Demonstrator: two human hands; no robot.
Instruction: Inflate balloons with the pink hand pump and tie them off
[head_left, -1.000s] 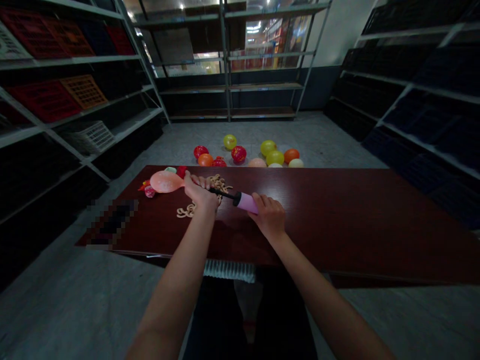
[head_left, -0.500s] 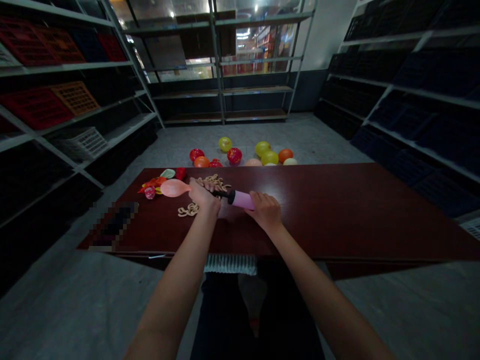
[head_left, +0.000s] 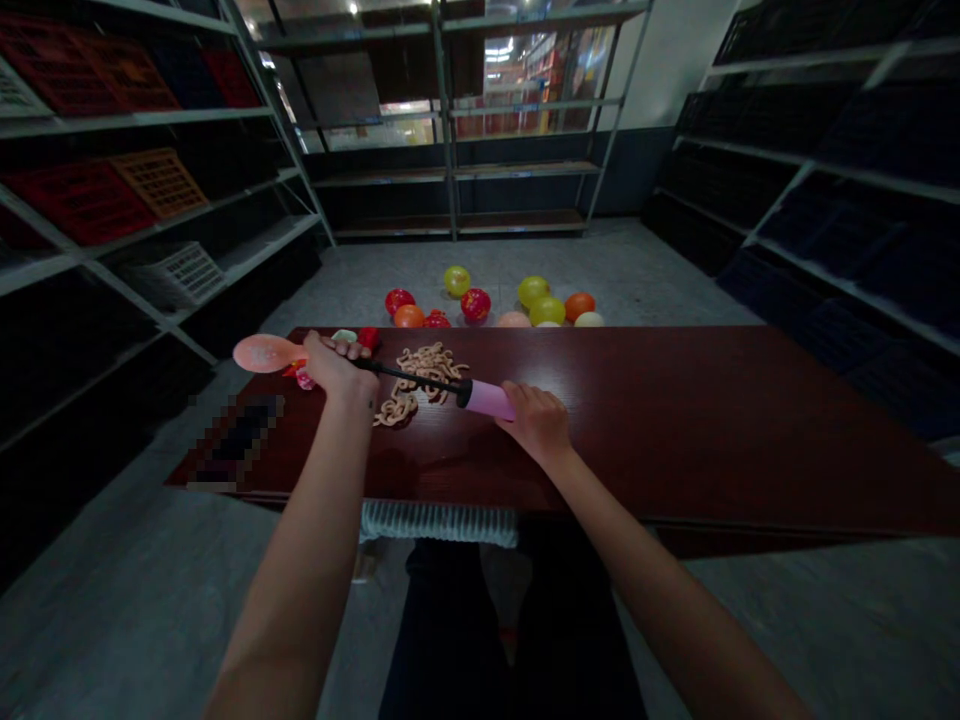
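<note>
A hand balloon pump with a pink barrel [head_left: 490, 400] and a black rod [head_left: 416, 378] spans the space between my hands, above the table. My right hand [head_left: 538, 418] is wrapped round the barrel's right end. My left hand [head_left: 337, 368] is closed round the pump's left end, where a small, partly inflated peach-coloured balloon [head_left: 268, 353] sticks out to the left. Its fingers hide how the balloon's neck sits on the pump. Beige rubbery strips or uninflated balloons [head_left: 429, 365] lie heaped beneath the rod. Colourful flat balloons [head_left: 367, 338] are partly covered by my left hand.
The dark red table [head_left: 697, 420] stretches before me. Beyond its far edge, inflated balloons in yellow [head_left: 534, 291], red [head_left: 475, 304] and orange [head_left: 580, 306] lie on the floor. A blurred-out object [head_left: 238, 440] rests at the table's left. Shelves with crates [head_left: 161, 182] flank the room.
My left hand has moved left with the balloon, drawing much more of the black rod out of the barrel. The right hand stays nearly in place. The view has shifted slightly.
</note>
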